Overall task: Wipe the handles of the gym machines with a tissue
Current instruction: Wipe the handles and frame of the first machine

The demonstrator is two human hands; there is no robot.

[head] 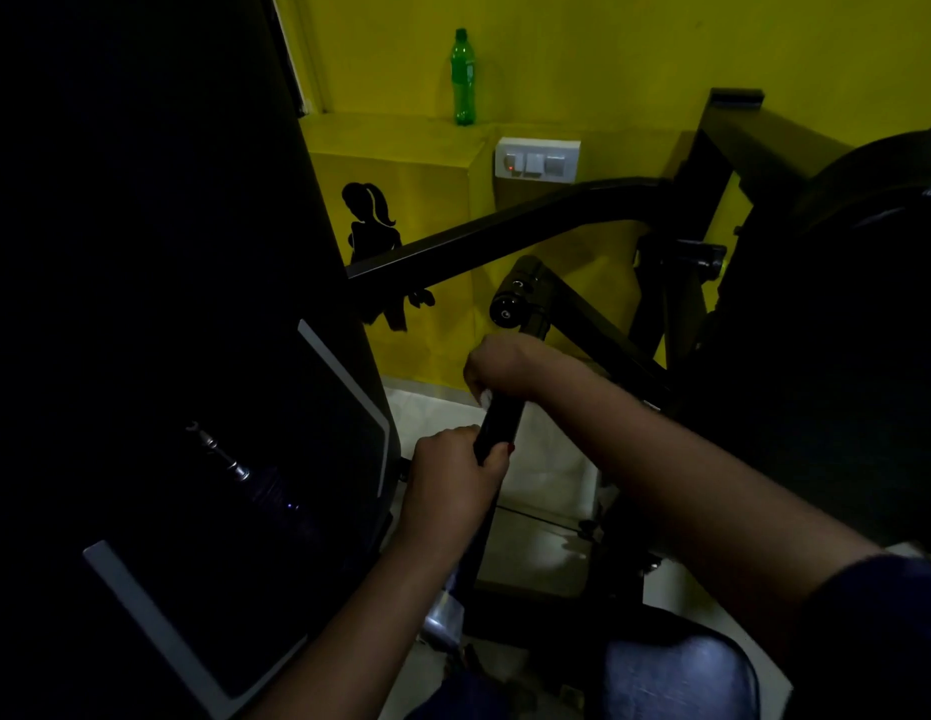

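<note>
Both hands grip the black handle (pixel 499 423): right hand (pixel 499 368) at 12 o'clock presses the tissue (pixel 485 399), left hand (pixel 453 467) steadies below; wiping is underway, and next the tissue should slide down toward 6 o'clock

black handle (pixel 497 426), green bottle (pixel 463 77), yellow wall (pixel 634 59)

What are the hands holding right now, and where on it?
The left hand grips the black machine handle at its lower end; the right hand grips higher, pressing a white tissue against it.
</note>
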